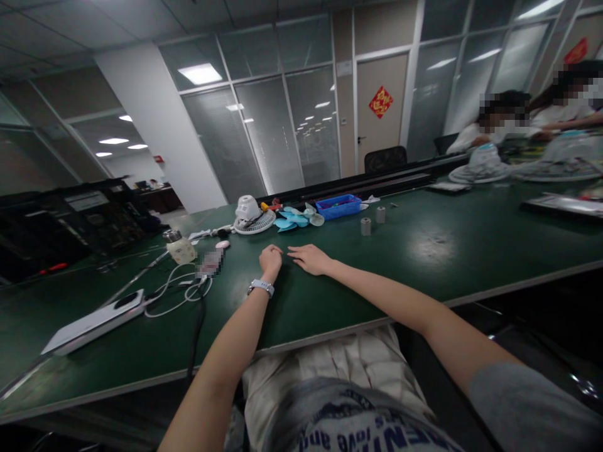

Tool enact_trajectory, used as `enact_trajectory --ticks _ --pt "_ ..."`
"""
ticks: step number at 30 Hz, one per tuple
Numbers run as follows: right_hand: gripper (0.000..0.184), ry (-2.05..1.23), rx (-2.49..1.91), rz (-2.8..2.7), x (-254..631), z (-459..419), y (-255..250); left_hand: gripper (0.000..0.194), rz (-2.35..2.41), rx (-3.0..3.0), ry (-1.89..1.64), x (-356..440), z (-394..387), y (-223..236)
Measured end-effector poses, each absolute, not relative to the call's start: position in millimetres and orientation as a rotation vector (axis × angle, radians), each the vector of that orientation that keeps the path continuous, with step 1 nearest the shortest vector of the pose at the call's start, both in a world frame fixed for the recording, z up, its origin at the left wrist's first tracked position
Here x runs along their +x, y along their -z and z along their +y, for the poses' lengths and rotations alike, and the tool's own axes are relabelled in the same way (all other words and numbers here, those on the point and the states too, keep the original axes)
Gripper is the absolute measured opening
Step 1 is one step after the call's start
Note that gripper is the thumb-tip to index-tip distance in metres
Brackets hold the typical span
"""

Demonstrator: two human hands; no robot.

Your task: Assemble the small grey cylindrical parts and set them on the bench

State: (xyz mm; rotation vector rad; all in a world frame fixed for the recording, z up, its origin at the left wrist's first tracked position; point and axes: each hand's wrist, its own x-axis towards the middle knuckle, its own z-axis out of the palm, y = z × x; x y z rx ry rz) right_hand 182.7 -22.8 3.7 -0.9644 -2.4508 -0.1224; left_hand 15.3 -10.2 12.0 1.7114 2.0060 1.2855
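**Your hands on a big green table, fan parts right past them**

OK so biggest first: the green table [330,295] runs right across in front of you. Way off at 2 o'clock there are white fan assemblies [484,164] sitting near two people [502,125]. At 8 o'clock you've got a long white device [97,323] lying near a tangle of white cable [162,311].

Closer in, at 11 o'clock, is the white fan housing [248,209] on its round grille [257,225]. The blue fan blades [293,218] lie at 12 o'clock, just beyond your hands, with a translucent set [313,215] beside them. The blue basket [338,208] is at 1 o'clock with small stuff in it, too blurry to make out.

Your left hand [271,258] is loosely curled on the tabletop, watch on the wrist, and I can't tell if anything's tucked inside. Your right hand [308,258] lies flatter, fingers pointing at it. They look just barely apart.

Smaller bits: a lidded jar [182,250] at 10 o'clock, two metal cylinders [366,226] standing at 2, and a pink round thing [223,244] at 10.
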Motion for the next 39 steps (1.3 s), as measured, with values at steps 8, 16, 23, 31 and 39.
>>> enact_trajectory --ticks 8,16,23,31,39 --pt "0.032 0.002 -1.045 -2.438 184.0 -27.1 -7.2 0.027 2.079 1.722 -1.164 15.2 -6.8 -10.4" --pt "0.038 -0.013 -1.193 -2.205 206.9 -24.5 -22.6 0.028 2.084 1.732 -1.099 15.4 -5.8 -11.1" --pt "0.040 0.368 -1.453 -1.729 305.7 -4.5 -43.5 0.026 2.050 1.741 -1.087 15.8 -5.2 -10.4" --pt "0.038 0.392 -1.681 -1.486 370.2 4.2 -29.4 0.026 2.037 1.763 -1.079 15.0 -5.7 -10.6" --pt "0.035 0.341 -1.604 -1.441 370.7 10.1 -23.8 0.027 2.052 1.780 -1.057 16.6 -6.3 -11.2"
